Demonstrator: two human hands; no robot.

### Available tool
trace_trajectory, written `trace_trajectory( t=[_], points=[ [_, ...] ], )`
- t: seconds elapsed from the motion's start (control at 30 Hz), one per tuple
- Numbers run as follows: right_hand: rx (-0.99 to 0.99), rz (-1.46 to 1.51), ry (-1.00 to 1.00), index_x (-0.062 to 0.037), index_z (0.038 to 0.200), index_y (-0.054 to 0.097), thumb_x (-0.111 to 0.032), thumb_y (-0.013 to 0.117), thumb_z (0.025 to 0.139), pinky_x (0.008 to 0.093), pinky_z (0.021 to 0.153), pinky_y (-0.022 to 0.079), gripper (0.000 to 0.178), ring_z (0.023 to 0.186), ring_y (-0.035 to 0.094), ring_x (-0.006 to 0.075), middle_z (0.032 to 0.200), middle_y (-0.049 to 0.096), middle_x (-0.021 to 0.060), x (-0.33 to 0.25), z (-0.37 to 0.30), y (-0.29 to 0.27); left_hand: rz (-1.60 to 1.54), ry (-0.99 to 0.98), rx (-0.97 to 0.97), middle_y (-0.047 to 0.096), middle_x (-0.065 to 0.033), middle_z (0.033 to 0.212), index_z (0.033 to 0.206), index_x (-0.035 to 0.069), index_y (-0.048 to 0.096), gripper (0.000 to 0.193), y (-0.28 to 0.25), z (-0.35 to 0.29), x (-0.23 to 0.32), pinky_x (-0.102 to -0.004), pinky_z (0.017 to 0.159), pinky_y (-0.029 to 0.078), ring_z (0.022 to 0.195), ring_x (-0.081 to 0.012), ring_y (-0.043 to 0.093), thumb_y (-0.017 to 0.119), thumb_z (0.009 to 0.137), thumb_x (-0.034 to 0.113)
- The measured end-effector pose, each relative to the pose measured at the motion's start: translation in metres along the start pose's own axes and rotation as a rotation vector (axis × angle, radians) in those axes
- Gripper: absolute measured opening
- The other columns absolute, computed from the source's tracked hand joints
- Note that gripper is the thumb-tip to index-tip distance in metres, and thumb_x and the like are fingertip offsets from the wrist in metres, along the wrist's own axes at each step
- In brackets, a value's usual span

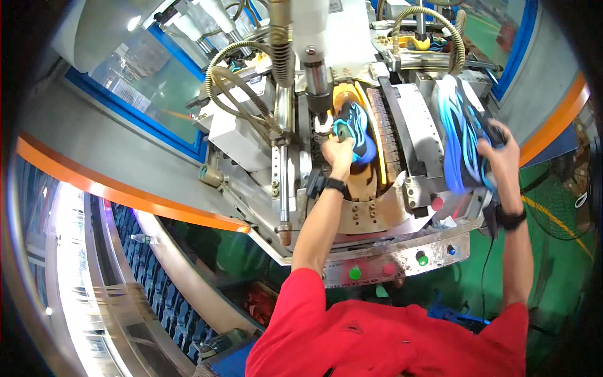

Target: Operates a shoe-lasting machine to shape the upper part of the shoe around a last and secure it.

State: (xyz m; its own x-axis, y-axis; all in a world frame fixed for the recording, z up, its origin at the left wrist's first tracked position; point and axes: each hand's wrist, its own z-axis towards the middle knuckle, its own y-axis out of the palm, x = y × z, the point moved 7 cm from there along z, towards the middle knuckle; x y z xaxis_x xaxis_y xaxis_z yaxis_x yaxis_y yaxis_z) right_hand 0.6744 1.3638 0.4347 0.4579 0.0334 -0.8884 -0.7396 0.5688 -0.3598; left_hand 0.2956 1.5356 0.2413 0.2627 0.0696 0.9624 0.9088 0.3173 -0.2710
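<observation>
My left hand (pixel 339 154) is closed on the collar of a blue and dark shoe (pixel 362 136). That shoe lies toe away from me between the yellow-edged side walls of a shoe press (pixel 363 188). On the right, my right hand (pixel 500 151) grips a second shoe (pixel 453 135), light blue to violet with black. This one is held up over the machine's right side and is slightly smeared by motion. Its far side is hidden from me. A metal cylinder (pixel 318 78) hangs just left of the first shoe, close to its collar.
Ribbed hoses (pixel 242 47) arch over the press on the left. Along its front edge runs a panel with green (pixel 355 274), red and blue buttons. An orange curved rail (pixel 125 191) borders the left, with a conveyor (pixel 166 286) beyond it. A mesh basket (pixel 556 207) stands at right.
</observation>
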Motion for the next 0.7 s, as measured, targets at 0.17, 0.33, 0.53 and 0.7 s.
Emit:
trace_trajectory(
  t=[0.17,0.33,0.53,0.7],
  points=[
    [-0.277,-0.691,-0.196,0.0060,0.108,0.060,-0.033,0.075,0.062,0.0372,0.075,0.052,0.062,0.085,0.066,0.0328,0.096,0.067,0.0223,-0.062,0.077,0.138,-0.756,-0.546,-0.236,0.068,-0.0092,0.083,0.092,-0.002,0.068,0.013,-0.059,-0.103,-0.006,-0.0289,0.052,0.052,0.067,-0.0178,0.065,0.066,0.081,0.005],
    [-0.783,-0.590,0.033,0.0101,0.101,0.060,-0.029,0.079,0.057,0.0390,0.080,0.053,0.062,0.095,0.066,0.0344,0.100,0.066,0.0261,-0.034,0.069,0.299,-0.481,-0.601,-0.178,0.063,0.0009,0.084,0.097,0.003,0.066,0.018,-0.187,-0.231,0.019,-0.0193,0.043,0.035,0.059,-0.0053,0.054,0.065,0.085,0.016],
    [-0.466,-0.734,-0.213,0.0059,0.113,0.051,-0.014,0.064,0.070,0.0441,0.083,0.053,0.049,0.096,0.065,0.0393,0.097,0.066,0.0289,0.010,0.019,0.395,-0.456,-0.587,0.234,0.066,-0.0011,0.090,0.110,-0.006,0.065,0.031,-0.300,-0.328,0.032,-0.0165,0.050,0.034,0.065,-0.0030,0.053,0.060,0.083,0.007],
    [-0.368,-0.693,-0.162,0.0002,0.104,0.047,-0.011,0.059,0.077,0.0466,0.076,0.055,0.032,0.087,0.067,0.0433,0.096,0.064,0.0298,0.027,0.002,0.402,-0.584,-0.399,0.514,0.067,-0.0052,0.092,0.104,-0.007,0.065,0.027,-0.329,-0.400,0.045,-0.0220,0.070,0.046,0.078,-0.0099,0.061,0.058,0.081,0.007]
  ],
)
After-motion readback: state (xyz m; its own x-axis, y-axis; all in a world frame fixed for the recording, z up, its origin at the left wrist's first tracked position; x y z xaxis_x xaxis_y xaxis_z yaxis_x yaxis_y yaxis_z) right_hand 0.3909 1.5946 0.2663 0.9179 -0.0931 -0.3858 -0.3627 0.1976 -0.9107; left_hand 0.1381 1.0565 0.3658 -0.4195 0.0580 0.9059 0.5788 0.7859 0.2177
